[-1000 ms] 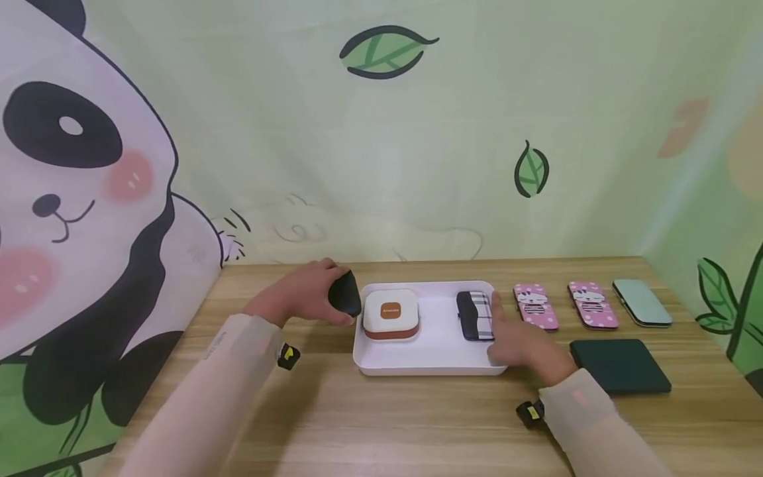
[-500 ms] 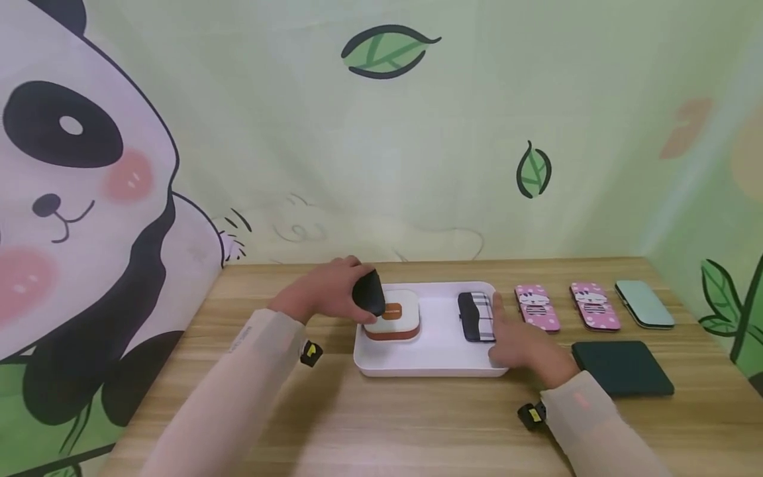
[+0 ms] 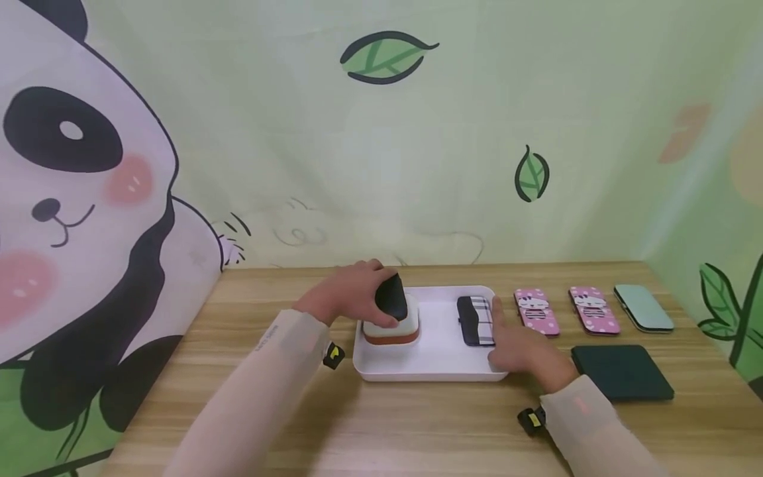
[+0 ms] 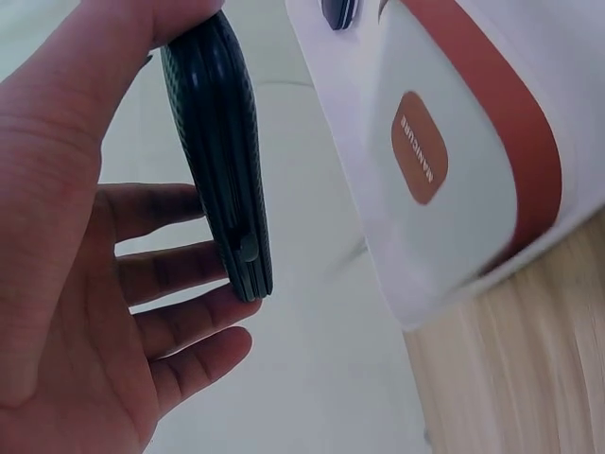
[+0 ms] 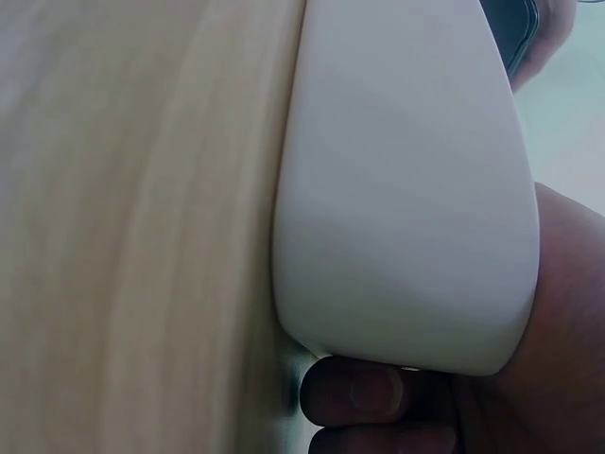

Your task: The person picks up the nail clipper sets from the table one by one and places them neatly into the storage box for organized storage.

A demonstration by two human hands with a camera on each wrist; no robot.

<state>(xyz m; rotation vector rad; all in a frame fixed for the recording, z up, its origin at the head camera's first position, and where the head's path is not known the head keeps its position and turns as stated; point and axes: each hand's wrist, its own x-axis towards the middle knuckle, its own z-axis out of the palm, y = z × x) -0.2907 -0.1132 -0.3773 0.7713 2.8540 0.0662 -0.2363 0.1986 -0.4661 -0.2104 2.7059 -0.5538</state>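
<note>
My left hand (image 3: 348, 299) grips a slim black case (image 3: 391, 299) on edge, thumb on one side and fingers on the other. It holds the case just above a white box with an orange band (image 3: 395, 330), which sits in the left half of a white tray (image 3: 429, 375). The left wrist view shows the black case (image 4: 222, 161) beside the white box (image 4: 454, 161). A plaid case (image 3: 475, 320) lies in the tray's right half. My right hand (image 3: 521, 348) holds the tray's front right corner, its thumb (image 5: 378, 392) tucked against the tray (image 5: 406, 189).
On the wooden table (image 3: 357, 424), right of the tray, lie two pink polka-dot cases (image 3: 536, 311) (image 3: 589, 310) and a mint case (image 3: 644, 308) in a row. A dark green flat case (image 3: 622, 372) sits nearer me. A panda-print backdrop (image 3: 77, 199) closes the back and sides.
My left hand has carried the black case rightward, from left of the tray to over the white box. The right hand has stayed at the tray's corner.
</note>
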